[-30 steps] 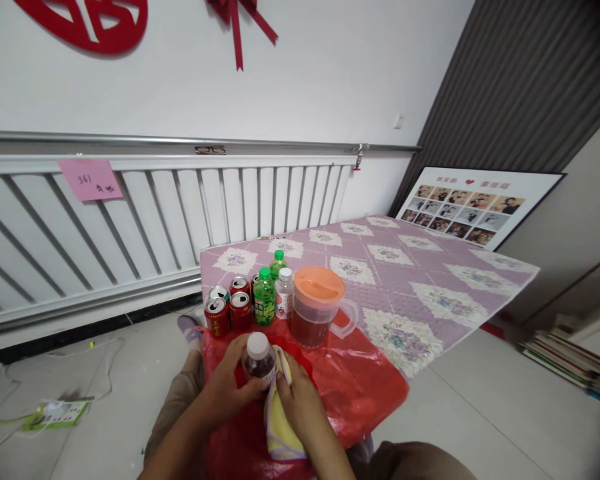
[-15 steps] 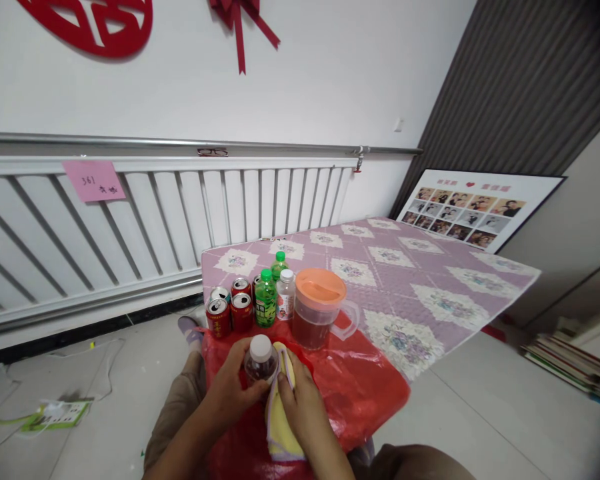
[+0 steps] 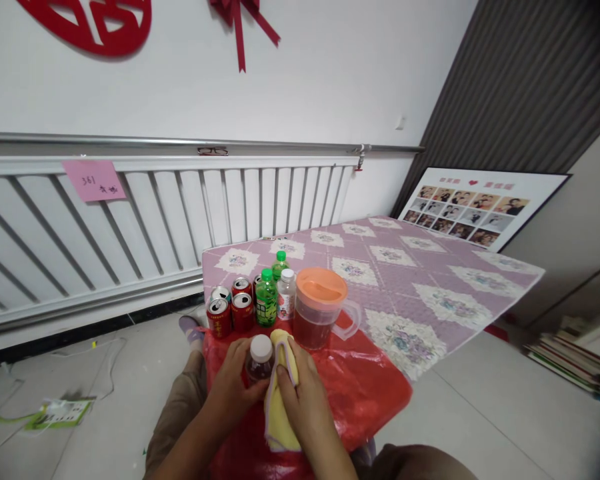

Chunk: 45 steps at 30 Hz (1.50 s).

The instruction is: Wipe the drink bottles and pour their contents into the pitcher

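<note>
Observed left hand [image 3: 231, 381] and right hand [image 3: 306, 388] close together, both curled and gripping. Recorded broad floral cover [image 3: 390, 280] beyond, then red plastic sheet [image 3: 365, 393] below both hands. Noted orange-lidded pitcher [image 3: 321, 300] upright just ahead of right hand, part-filled with dark liquid [image 3: 310, 331]. Saw yellow cloth [image 3: 277, 417] folded and pinched between right thumb and fingers. Found white-capped bottle [image 3: 261, 357] upright in left hand, just beside cloth, to left front of pitcher; could not see base. Logged green-capped bottle [image 3: 266, 303] standing beyond, then smaller red cans [image 3: 219, 320] clustered to its left.
</note>
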### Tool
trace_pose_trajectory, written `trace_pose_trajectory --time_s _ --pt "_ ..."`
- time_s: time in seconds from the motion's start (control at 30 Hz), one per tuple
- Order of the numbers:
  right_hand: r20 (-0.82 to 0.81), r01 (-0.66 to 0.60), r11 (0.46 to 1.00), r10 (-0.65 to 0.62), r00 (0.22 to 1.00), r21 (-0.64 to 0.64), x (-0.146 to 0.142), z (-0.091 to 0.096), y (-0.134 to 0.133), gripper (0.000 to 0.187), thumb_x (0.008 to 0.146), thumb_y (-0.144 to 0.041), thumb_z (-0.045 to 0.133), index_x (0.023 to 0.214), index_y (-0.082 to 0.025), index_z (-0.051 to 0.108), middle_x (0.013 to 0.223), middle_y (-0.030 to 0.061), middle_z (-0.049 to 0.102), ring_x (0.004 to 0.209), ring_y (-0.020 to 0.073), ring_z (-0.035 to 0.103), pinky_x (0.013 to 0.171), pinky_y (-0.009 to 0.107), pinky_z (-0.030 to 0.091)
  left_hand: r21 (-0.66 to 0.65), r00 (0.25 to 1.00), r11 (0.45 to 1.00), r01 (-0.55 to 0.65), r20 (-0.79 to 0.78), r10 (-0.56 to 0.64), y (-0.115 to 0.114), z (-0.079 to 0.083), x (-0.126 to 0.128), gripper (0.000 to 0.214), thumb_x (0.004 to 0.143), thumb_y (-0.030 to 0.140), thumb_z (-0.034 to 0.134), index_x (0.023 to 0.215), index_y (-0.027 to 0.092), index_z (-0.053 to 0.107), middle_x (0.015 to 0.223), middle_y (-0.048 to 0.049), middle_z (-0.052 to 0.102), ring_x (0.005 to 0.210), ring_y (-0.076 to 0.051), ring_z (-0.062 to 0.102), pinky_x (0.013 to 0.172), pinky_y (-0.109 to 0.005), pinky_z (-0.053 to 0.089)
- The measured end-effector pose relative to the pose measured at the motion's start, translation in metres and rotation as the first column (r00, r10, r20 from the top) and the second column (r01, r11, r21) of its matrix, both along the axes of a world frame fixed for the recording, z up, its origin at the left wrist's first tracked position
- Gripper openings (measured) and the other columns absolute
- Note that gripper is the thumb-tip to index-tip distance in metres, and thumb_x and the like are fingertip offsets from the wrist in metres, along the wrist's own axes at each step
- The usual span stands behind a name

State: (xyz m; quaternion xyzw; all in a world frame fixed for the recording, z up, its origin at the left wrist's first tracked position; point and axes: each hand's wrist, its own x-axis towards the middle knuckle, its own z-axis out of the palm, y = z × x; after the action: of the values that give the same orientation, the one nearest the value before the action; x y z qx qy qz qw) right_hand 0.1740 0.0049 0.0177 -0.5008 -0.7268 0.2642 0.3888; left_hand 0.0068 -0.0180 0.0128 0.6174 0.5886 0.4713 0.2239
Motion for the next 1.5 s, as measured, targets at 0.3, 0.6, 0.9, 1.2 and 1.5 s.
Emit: trace_pose_trajectory --time_s 0.3,0.6,0.9,1.2,1.5 --pt "0.057 -0.048 0.986 0.058 0.997 -0.159 0.005 -0.028 0.004 0.048 0.09 -0.022 0.043 0.136 -0.012 0.053 0.134 0.0165 0.061 0.126 0.0256 0.055 0.105 0.041 0.044 -0.092 0.999 0.995 0.028 0.049 -0.024 -0.001 0.001 0.001 0.061 0.069 0.023 0.075 0.125 0.019 0.05 0.124 -0.0117 0.059 0.115 -0.03 0.057 0.101 -0.047 0.045" --pt "0.032 -0.032 0.989 0.037 0.999 -0.148 0.005 -0.026 0.004 0.047 0.089 -0.021 0.046 0.135 -0.014 0.054 0.132 0.015 0.062 0.125 0.0253 0.056 0.103 0.039 0.045 -0.112 0.979 0.976 0.185 0.11 -0.173 -0.006 0.009 -0.006 0.066 0.073 0.011 0.062 0.136 0.019 0.041 0.136 -0.0124 0.056 0.125 -0.028 0.054 0.11 -0.046 0.04" --pt "0.033 -0.027 0.992 0.031 0.999 -0.123 0.004 -0.028 0.001 0.048 0.09 -0.022 0.044 0.136 -0.012 0.053 0.135 0.0161 0.06 0.127 0.0252 0.055 0.105 0.041 0.044 -0.096 0.989 0.988 0.12 0.104 -0.11 -0.006 0.007 -0.005 0.07 0.07 0.014 0.067 0.135 0.019 0.044 0.137 -0.0132 0.053 0.128 -0.03 0.05 0.112 -0.05 0.037" --pt "0.017 0.002 0.997 0.0 1.0 -0.076 0.005 -0.022 -0.008 0.052 0.091 -0.029 0.046 0.141 -0.017 0.048 0.139 0.0128 0.056 0.13 0.0239 0.052 0.106 0.038 0.044 0.009 0.995 0.996 0.09 0.051 -0.091 -0.002 -0.002 -0.004 0.061 0.071 0.018 0.071 0.129 0.021 0.051 0.128 -0.012 0.057 0.12 -0.03 0.054 0.105 -0.049 0.043" --pt "0.037 -0.008 0.999 0.009 0.999 -0.046 0.007 -0.01 -0.022 0.052 0.092 -0.031 0.045 0.142 -0.018 0.045 0.138 0.0135 0.054 0.128 0.0242 0.052 0.106 0.038 0.045 -0.01 0.994 0.995 0.098 0.054 -0.098 -0.004 0.005 -0.003 0.059 0.071 0.014 0.069 0.127 0.021 0.051 0.126 -0.0105 0.058 0.118 -0.029 0.055 0.103 -0.046 0.045"
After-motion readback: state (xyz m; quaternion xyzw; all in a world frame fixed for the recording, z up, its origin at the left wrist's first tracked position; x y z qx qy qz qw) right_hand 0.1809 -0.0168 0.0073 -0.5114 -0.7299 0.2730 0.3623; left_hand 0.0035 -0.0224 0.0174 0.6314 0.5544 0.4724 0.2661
